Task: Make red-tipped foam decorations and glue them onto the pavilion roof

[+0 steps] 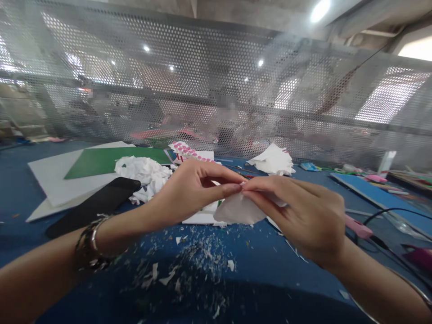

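Both my hands meet above the blue table, pinching a small white paper piece. My left hand is closed, thumb and fingertips pressed on the paper's upper edge. My right hand is closed too, its fingers gripping the same piece from the right. A bracelet is on my left wrist. Under the hands lies a white sheet, partly hidden.
Paper scraps litter the table in front. A black phone lies left, next to a crumpled white paper heap and a green sheet. Pink tool and cables sit right. A perforated metal screen closes the back.
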A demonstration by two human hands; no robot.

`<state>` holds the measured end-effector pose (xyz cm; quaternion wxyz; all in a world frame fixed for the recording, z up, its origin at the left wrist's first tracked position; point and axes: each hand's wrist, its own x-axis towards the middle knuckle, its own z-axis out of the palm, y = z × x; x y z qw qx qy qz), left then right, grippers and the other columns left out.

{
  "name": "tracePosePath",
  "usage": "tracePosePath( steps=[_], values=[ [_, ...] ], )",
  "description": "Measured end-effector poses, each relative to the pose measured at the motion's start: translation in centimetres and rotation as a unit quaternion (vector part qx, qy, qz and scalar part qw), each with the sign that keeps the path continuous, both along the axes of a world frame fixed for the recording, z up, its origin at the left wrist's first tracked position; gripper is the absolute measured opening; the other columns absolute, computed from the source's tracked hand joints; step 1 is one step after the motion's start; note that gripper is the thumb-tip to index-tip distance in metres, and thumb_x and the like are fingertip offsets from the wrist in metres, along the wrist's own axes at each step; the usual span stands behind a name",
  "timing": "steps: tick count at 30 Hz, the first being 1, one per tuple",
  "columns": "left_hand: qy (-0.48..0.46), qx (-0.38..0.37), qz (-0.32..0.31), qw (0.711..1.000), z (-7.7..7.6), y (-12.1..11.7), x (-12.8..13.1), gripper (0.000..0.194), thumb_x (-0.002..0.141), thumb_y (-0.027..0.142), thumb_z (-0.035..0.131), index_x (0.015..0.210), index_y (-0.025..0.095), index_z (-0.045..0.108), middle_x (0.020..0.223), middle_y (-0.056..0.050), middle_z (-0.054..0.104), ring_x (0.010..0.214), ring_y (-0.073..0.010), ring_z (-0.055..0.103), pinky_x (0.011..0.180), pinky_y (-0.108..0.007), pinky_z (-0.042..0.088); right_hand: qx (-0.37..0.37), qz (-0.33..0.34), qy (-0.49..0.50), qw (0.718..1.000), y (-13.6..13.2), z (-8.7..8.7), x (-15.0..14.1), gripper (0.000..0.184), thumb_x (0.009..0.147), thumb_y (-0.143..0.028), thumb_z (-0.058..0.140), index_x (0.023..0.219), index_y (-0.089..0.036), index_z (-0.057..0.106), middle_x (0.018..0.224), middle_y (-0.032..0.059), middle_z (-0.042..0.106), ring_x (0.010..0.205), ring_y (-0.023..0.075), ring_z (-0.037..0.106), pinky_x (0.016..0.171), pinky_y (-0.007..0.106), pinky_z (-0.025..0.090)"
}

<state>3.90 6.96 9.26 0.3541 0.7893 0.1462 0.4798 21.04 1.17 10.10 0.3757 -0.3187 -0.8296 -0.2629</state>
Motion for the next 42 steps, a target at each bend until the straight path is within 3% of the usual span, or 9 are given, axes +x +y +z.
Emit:
tracePosePath(
  steps=[5, 9, 16, 24, 34, 39, 42],
  values=[
    [-0.002, 0.012, 0.015, 1.000, 0.0, -0.4, 0.1, 0.016, 0.075, 0.008, 0.063, 0.080, 0.019, 0.073, 0.075, 0.001, 0.074, 0.072, -0.0114, 0.068, 0.059, -0.012, 0.054, 0.003, -0.009, 0.024, 1.000, 0.1, 0.0, -0.1, 0.010, 0.087, -0.015, 0.055, 0.081, -0.023, 0.058, 0.078, -0.0034, 0.072, 0.066, 0.0097, 0.066, 0.062, 0.018, 0.049],
    [0.001, 0.019, -0.002, 1.000, -0.2, -0.9, 0.2, 0.012, 0.073, 0.014, 0.067, 0.084, 0.019, 0.071, 0.080, -0.001, 0.072, 0.073, -0.0124, 0.066, 0.065, -0.017, 0.055, -0.007, -0.016, 0.045, 0.999, -0.1, -0.1, 0.0, 0.009, 0.086, -0.016, 0.056, 0.079, -0.023, 0.056, 0.074, -0.0037, 0.071, 0.064, 0.0091, 0.066, 0.060, 0.017, 0.049],
    [0.012, 0.113, 0.067, 0.991, -0.4, -0.7, 0.2, 0.014, 0.077, 0.012, 0.063, 0.082, 0.023, 0.070, 0.080, 0.000, 0.073, 0.073, -0.0131, 0.066, 0.065, -0.019, 0.052, -0.031, -0.020, 0.066, 0.997, 0.3, 0.0, -0.2, 0.008, 0.085, -0.019, 0.057, 0.080, -0.025, 0.055, 0.070, -0.0048, 0.069, 0.052, 0.0090, 0.061, 0.047, 0.021, 0.045],
    [-0.006, 0.076, 0.049, 0.996, -0.3, -0.3, 0.1, 0.018, 0.077, 0.006, 0.061, 0.082, 0.020, 0.071, 0.078, 0.002, 0.072, 0.074, -0.0094, 0.065, 0.066, -0.014, 0.050, -0.113, -0.001, 0.089, 0.990, 0.7, 0.8, 0.6, 0.006, 0.081, -0.018, 0.060, 0.076, -0.020, 0.058, 0.060, -0.0059, 0.063, 0.048, 0.0062, 0.053, 0.044, 0.018, 0.041],
    [-0.042, 0.057, 0.017, 0.997, -0.5, -0.3, 0.3, 0.014, 0.079, 0.010, 0.057, 0.080, 0.021, 0.066, 0.081, 0.000, 0.069, 0.079, -0.0129, 0.064, 0.070, -0.020, 0.052, -0.178, 0.046, 0.186, 0.965, 0.3, 0.9, -0.1, 0.006, 0.079, -0.020, 0.061, 0.073, -0.021, 0.059, 0.063, -0.0047, 0.062, 0.051, 0.0069, 0.055, 0.044, 0.017, 0.044],
    [-0.072, 0.026, -0.030, 0.997, -0.9, -0.4, 0.3, 0.022, 0.081, 0.009, 0.055, 0.099, 0.021, 0.057, 0.077, 0.003, 0.064, 0.065, -0.0075, 0.059, 0.054, -0.012, 0.048, -0.237, 0.087, 0.220, 0.942, 0.4, 0.9, -0.2, 0.006, 0.076, -0.016, 0.063, 0.072, -0.019, 0.060, 0.062, -0.0053, 0.063, 0.052, 0.0059, 0.057, 0.043, 0.014, 0.044],
    [-0.079, 0.009, -0.054, 0.995, -0.9, -0.5, 0.4, 0.022, 0.081, 0.007, 0.055, 0.098, 0.021, 0.056, 0.076, 0.003, 0.064, 0.065, -0.0072, 0.060, 0.052, -0.011, 0.047, -0.255, 0.101, 0.223, 0.935, 0.4, 0.8, -0.3, 0.007, 0.077, -0.017, 0.062, 0.071, -0.019, 0.059, 0.062, -0.0061, 0.061, 0.051, 0.0042, 0.054, 0.043, 0.012, 0.043]
  ],
)
